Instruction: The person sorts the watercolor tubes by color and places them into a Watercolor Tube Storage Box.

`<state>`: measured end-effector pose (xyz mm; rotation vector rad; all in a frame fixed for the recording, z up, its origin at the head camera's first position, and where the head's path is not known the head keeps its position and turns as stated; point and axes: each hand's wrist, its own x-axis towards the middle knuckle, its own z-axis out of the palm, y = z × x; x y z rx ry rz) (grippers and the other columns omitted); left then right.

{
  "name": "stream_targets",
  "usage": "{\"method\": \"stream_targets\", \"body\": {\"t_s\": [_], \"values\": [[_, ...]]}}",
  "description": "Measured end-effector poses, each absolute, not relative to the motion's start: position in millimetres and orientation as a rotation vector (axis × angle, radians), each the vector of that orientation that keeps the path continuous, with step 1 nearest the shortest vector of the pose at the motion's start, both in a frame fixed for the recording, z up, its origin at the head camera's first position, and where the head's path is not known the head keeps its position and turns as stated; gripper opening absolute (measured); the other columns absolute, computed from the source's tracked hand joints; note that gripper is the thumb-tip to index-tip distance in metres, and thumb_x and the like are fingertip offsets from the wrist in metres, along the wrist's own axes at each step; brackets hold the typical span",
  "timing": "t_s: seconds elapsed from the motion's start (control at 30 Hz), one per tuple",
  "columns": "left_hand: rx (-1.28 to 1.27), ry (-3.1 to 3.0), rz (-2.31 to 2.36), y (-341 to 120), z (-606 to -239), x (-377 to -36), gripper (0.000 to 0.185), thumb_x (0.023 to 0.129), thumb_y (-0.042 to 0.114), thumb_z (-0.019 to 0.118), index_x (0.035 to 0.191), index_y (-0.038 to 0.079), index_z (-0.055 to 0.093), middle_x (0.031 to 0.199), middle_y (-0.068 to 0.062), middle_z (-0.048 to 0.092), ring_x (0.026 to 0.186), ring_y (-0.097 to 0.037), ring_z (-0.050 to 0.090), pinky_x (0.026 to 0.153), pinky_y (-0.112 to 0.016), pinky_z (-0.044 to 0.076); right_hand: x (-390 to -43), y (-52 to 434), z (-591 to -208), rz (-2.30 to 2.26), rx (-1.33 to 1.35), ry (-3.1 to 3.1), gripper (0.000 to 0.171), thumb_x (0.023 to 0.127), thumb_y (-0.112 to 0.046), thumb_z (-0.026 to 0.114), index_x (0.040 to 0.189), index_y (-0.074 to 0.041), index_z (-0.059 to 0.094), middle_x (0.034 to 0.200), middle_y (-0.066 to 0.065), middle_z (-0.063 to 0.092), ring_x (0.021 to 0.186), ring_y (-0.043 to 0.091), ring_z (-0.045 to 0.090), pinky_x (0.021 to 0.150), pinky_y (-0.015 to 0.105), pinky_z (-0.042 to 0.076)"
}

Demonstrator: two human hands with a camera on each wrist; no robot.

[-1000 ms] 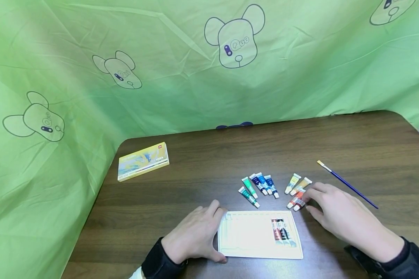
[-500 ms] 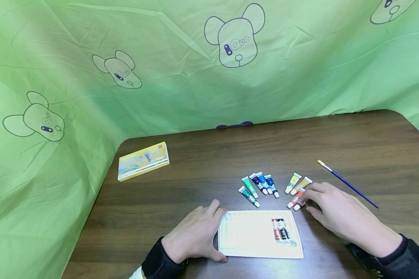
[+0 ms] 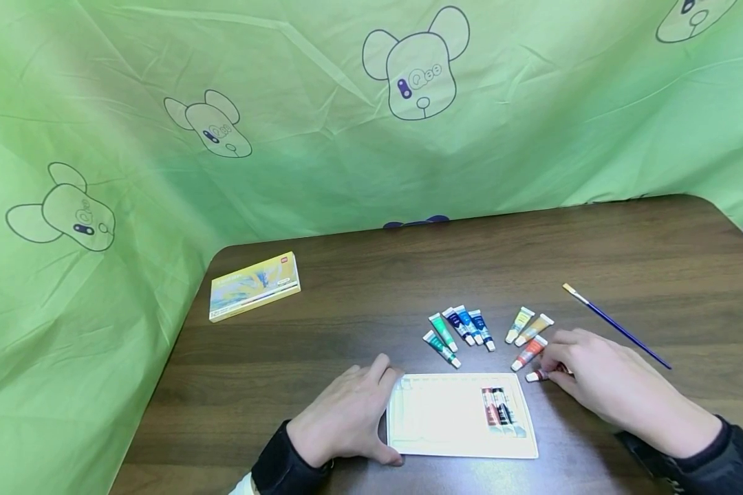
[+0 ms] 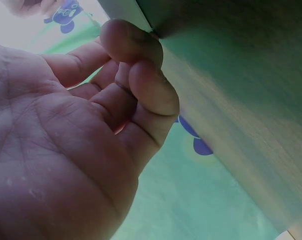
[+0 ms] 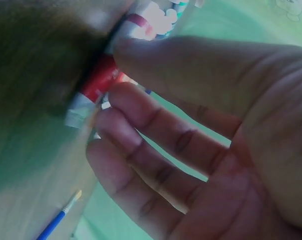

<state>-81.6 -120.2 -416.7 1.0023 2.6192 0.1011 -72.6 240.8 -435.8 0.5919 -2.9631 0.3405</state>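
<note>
White tray (image 3: 433, 419) holds two paint tubes (image 3: 497, 407); right hand (image 3: 600, 375) pinches red tube (image 3: 540, 375).

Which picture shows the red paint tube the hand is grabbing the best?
The right wrist view: the red paint tube fills the frame, pinched between thumb and fingers of the right hand. The head view shows only its white cap end poking out. The left wrist view doesn't show it.

The right hand (image 3: 607, 385) covers most of the red paint tube (image 3: 540, 375) at lower right. Lettering on the yellow box (image 3: 254, 286), centre left, is too small to read. Both sleeves run off the bottom edge.
</note>
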Motion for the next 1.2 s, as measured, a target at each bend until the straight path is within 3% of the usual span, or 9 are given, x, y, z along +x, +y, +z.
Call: {"method": "stream_targets", "body": {"t_s": [0.27,0.6,1.2], "values": [[1.000,2.624,0.106,-120.5,-417.3,-81.1,0.099,0.067,0.065,0.092,0.143,0.015,0.054,0.113,0.006,0.052,0.093,-0.008,0.050,0.092,-0.027,0.049,-72.7,240.0,-436.0,0.386,0.601,-3.001,0.021,0.078,-0.010,0.090,0.086,-0.025,0.076,0.084,-0.015,0.072,0.075,0.008,0.065,0.066,0.036,0.053],[1.006,2.627,0.106,-120.5,-417.7,-81.3,0.100,0.068,0.065,0.092,0.144,0.014,0.053,0.115,0.005,0.052,0.095,-0.008,0.051,0.093,-0.027,0.049,-70.0,239.6,-438.7,0.379,0.585,-3.018,0.024,0.077,-0.009,0.088,0.086,-0.025,0.073,0.075,-0.019,0.055,0.068,0.001,0.045,0.058,0.028,0.039],[0.993,2.616,0.112,-120.3,-417.9,-81.8,0.100,0.068,0.065,0.092,0.144,0.015,0.054,0.116,0.005,0.053,0.095,-0.008,0.050,0.093,-0.028,0.049,-65.4,235.5,-438.2,0.449,0.600,-3.003,0.025,0.071,-0.008,0.084,0.087,-0.022,0.072,0.071,-0.018,0.048,0.062,-0.003,0.038,0.054,0.023,0.032]]}}
